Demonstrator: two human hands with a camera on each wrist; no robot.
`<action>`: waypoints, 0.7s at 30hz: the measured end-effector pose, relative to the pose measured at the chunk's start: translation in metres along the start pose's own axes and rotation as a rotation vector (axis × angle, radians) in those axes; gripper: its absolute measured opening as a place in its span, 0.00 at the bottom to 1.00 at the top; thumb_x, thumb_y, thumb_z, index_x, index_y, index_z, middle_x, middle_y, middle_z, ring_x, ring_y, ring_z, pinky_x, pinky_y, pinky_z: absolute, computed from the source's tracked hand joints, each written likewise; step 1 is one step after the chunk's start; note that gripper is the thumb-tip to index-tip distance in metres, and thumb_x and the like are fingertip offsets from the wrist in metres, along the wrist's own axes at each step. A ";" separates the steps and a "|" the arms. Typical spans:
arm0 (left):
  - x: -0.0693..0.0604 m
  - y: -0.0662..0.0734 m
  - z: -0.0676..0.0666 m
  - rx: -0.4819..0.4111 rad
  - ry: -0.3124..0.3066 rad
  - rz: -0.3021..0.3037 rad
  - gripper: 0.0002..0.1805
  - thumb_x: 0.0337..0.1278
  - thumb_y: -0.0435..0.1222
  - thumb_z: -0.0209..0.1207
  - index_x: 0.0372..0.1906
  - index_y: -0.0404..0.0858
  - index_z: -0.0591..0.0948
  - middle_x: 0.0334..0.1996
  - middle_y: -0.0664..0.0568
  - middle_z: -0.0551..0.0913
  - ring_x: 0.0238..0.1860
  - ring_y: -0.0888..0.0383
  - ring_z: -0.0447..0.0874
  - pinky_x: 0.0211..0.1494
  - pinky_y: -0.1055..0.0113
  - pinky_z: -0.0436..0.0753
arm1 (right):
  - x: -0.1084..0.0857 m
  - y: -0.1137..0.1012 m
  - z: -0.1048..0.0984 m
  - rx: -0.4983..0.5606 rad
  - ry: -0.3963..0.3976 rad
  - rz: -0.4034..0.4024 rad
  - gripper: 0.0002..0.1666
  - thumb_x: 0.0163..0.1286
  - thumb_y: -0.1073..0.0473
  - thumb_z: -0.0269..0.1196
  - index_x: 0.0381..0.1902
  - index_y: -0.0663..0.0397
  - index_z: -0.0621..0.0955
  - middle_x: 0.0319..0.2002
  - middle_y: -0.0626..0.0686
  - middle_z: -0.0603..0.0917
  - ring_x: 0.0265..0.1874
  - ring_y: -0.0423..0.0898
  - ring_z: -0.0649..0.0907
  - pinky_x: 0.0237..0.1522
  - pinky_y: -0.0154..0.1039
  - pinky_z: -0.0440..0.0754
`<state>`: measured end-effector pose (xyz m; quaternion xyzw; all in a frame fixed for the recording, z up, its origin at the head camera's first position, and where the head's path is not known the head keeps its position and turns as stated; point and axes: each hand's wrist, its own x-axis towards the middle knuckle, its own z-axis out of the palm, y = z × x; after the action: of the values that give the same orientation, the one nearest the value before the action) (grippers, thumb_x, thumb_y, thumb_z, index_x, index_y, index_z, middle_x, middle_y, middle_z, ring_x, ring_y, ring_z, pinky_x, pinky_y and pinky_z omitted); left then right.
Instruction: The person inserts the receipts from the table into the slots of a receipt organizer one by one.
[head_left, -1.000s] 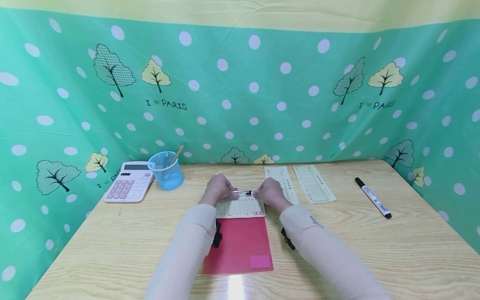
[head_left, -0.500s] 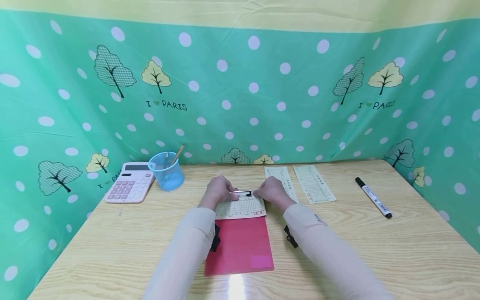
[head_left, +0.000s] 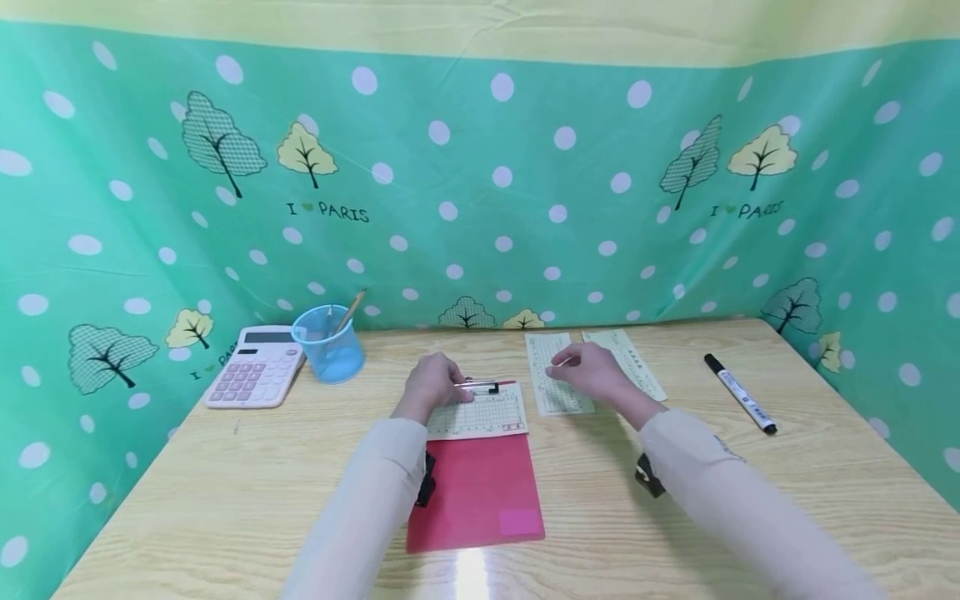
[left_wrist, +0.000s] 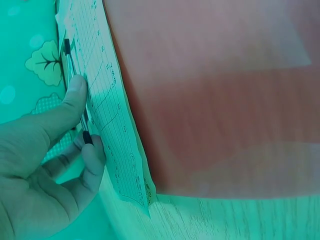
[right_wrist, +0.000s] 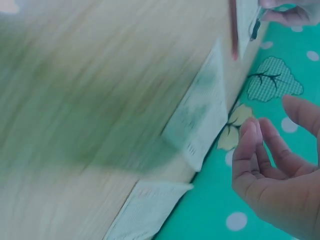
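Observation:
A red clipboard point(head_left: 480, 492) lies on the table with a printed paper slip point(head_left: 491, 414) across its top end. My left hand point(head_left: 433, 387) pinches the metal clip point(left_wrist: 84, 125) with its black ends, thumb on top and fingers below, as the left wrist view shows. My right hand point(head_left: 596, 375) hovers over two loose slips, one at its left point(head_left: 553, 398) and one behind it point(head_left: 636, 362). Its fingers are loosely bent with nothing between them in the right wrist view, where that hand point(right_wrist: 280, 180) is large at the right.
At the back left stand a pink calculator point(head_left: 258, 367) and a blue pen cup point(head_left: 337, 358) holding pencils. A black-capped marker point(head_left: 741, 394) lies to the right. Behind the table hangs a green dotted curtain point(head_left: 420, 192).
My right hand has let go of the clipboard's top and moved right, over the loose slips. My left hand stays on the clip.

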<state>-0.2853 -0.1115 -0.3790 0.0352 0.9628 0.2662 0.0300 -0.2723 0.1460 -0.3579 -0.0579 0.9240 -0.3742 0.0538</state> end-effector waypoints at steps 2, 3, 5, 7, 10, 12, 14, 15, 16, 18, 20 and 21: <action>0.001 -0.001 0.000 0.003 0.000 -0.002 0.11 0.46 0.38 0.79 0.33 0.37 0.90 0.39 0.48 0.88 0.43 0.51 0.82 0.55 0.54 0.79 | -0.005 0.008 -0.004 -0.007 0.002 0.002 0.23 0.72 0.54 0.65 0.57 0.65 0.82 0.48 0.60 0.84 0.49 0.56 0.82 0.50 0.50 0.80; 0.001 -0.001 0.000 0.003 -0.002 -0.005 0.11 0.46 0.38 0.79 0.32 0.37 0.90 0.39 0.48 0.88 0.43 0.51 0.81 0.55 0.54 0.79 | -0.007 0.012 -0.006 -0.009 0.001 0.005 0.23 0.72 0.54 0.65 0.57 0.66 0.81 0.48 0.61 0.84 0.49 0.56 0.81 0.50 0.50 0.80; 0.002 -0.001 0.001 0.001 -0.002 -0.005 0.11 0.46 0.38 0.79 0.32 0.37 0.89 0.39 0.48 0.87 0.43 0.51 0.81 0.54 0.54 0.80 | -0.011 0.019 -0.006 -0.011 0.001 0.020 0.25 0.72 0.55 0.66 0.58 0.68 0.79 0.48 0.62 0.83 0.48 0.57 0.81 0.48 0.50 0.80; 0.001 -0.001 0.001 -0.005 -0.002 -0.012 0.11 0.46 0.38 0.79 0.32 0.38 0.89 0.39 0.49 0.87 0.42 0.52 0.81 0.54 0.54 0.79 | -0.014 0.024 -0.006 -0.019 0.002 0.040 0.28 0.71 0.55 0.66 0.60 0.71 0.77 0.50 0.64 0.82 0.49 0.58 0.81 0.50 0.51 0.80; 0.000 -0.001 0.001 -0.009 -0.001 -0.014 0.11 0.46 0.38 0.79 0.32 0.37 0.89 0.40 0.48 0.87 0.44 0.51 0.81 0.55 0.53 0.79 | -0.016 0.029 -0.003 -0.057 0.009 0.083 0.34 0.71 0.52 0.66 0.63 0.75 0.74 0.55 0.69 0.80 0.54 0.63 0.80 0.54 0.54 0.79; -0.001 -0.001 0.000 -0.009 0.001 -0.013 0.11 0.46 0.38 0.79 0.33 0.37 0.89 0.40 0.48 0.87 0.45 0.51 0.81 0.56 0.53 0.79 | -0.017 0.031 -0.001 -0.084 0.017 0.114 0.38 0.70 0.50 0.67 0.63 0.77 0.72 0.58 0.72 0.78 0.54 0.63 0.80 0.55 0.55 0.79; -0.002 -0.001 0.001 -0.008 0.004 -0.011 0.11 0.47 0.38 0.79 0.33 0.37 0.89 0.40 0.48 0.88 0.45 0.50 0.82 0.56 0.53 0.79 | -0.016 0.033 0.001 -0.099 0.029 0.145 0.38 0.69 0.48 0.69 0.57 0.79 0.73 0.51 0.72 0.80 0.43 0.60 0.81 0.47 0.52 0.81; -0.002 0.000 0.000 -0.009 0.005 -0.012 0.11 0.47 0.38 0.79 0.33 0.37 0.89 0.40 0.48 0.88 0.46 0.50 0.82 0.56 0.53 0.79 | -0.016 0.033 0.003 -0.102 0.035 0.160 0.35 0.68 0.47 0.69 0.50 0.77 0.75 0.43 0.69 0.81 0.36 0.56 0.80 0.41 0.48 0.81; -0.002 0.000 0.000 -0.010 0.005 -0.012 0.11 0.47 0.38 0.79 0.34 0.37 0.89 0.41 0.48 0.88 0.46 0.50 0.82 0.56 0.53 0.79 | -0.015 0.034 0.005 -0.102 0.041 0.171 0.31 0.66 0.47 0.70 0.43 0.74 0.76 0.36 0.65 0.80 0.30 0.52 0.78 0.35 0.44 0.80; -0.003 0.000 0.000 -0.008 0.006 -0.012 0.11 0.47 0.38 0.79 0.34 0.37 0.89 0.41 0.48 0.88 0.46 0.50 0.82 0.55 0.53 0.79 | -0.013 0.034 0.008 -0.102 0.055 0.183 0.28 0.64 0.47 0.73 0.28 0.63 0.71 0.23 0.54 0.71 0.21 0.45 0.67 0.25 0.38 0.70; -0.003 0.000 0.001 -0.008 0.007 -0.012 0.12 0.47 0.38 0.79 0.34 0.37 0.89 0.41 0.48 0.88 0.46 0.50 0.82 0.55 0.53 0.79 | -0.011 0.033 0.011 -0.120 0.066 0.182 0.30 0.61 0.48 0.75 0.22 0.53 0.65 0.19 0.48 0.62 0.19 0.43 0.63 0.23 0.35 0.64; -0.003 0.000 0.001 -0.008 0.007 -0.012 0.12 0.47 0.38 0.79 0.34 0.37 0.89 0.41 0.48 0.88 0.46 0.50 0.82 0.55 0.53 0.79 | -0.011 0.033 0.013 -0.138 0.072 0.179 0.30 0.60 0.48 0.76 0.22 0.52 0.65 0.19 0.48 0.62 0.19 0.43 0.63 0.22 0.35 0.64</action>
<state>-0.2824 -0.1111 -0.3795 0.0282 0.9621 0.2699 0.0283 -0.2620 0.1623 -0.3891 0.0348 0.9503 -0.3052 0.0498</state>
